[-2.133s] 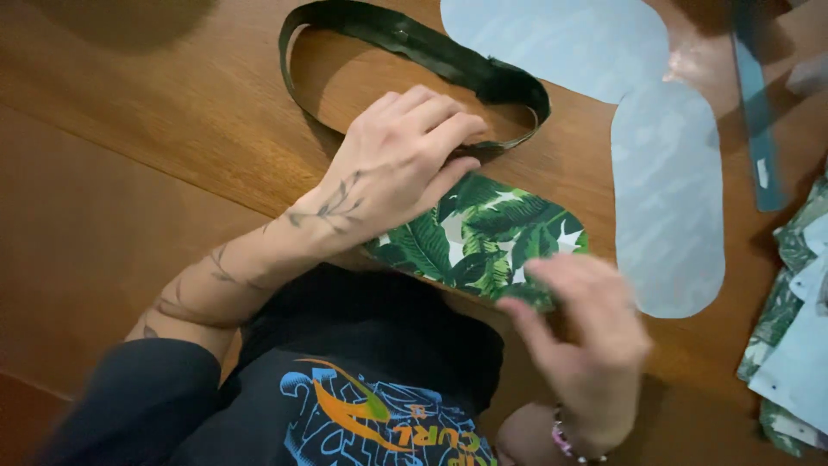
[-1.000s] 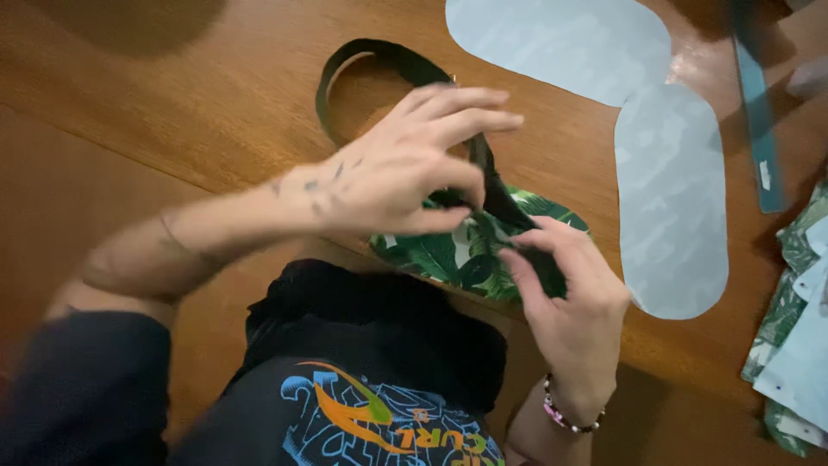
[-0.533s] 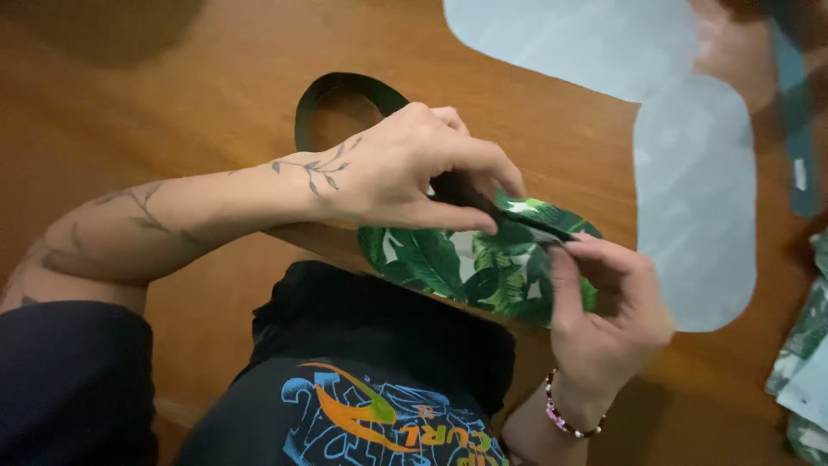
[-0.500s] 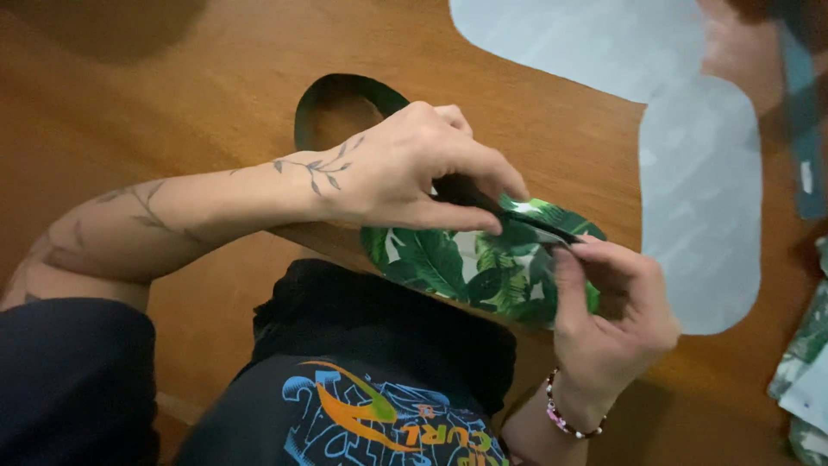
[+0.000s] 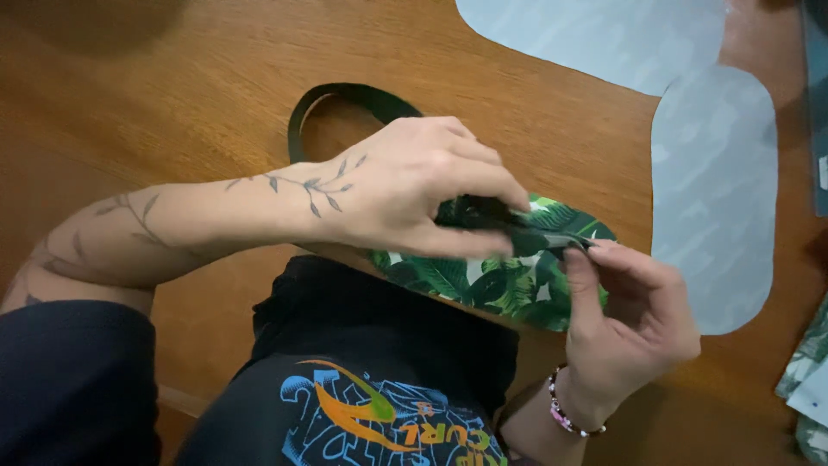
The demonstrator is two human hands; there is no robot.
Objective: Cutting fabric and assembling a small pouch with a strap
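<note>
Counter (image 5: 172, 103) of brown wood carries a leaf-print fabric piece (image 5: 492, 280) at its near edge. Left hand (image 5: 405, 194) and right hand (image 5: 630, 319) fingers pinch a dark strap (image 5: 345, 95) onto it; 2 pale paper shapes (image 5: 716, 190) lie beyond.

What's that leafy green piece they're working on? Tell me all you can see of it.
The leaf-print piece is a flat, rounded oblong, like fabric, printed with green tropical leaves on white. It lies at the near edge of the wooden table, partly hidden under the left hand. A dark strap runs across its top; both the left hand and the right hand pinch the strap there.
</note>
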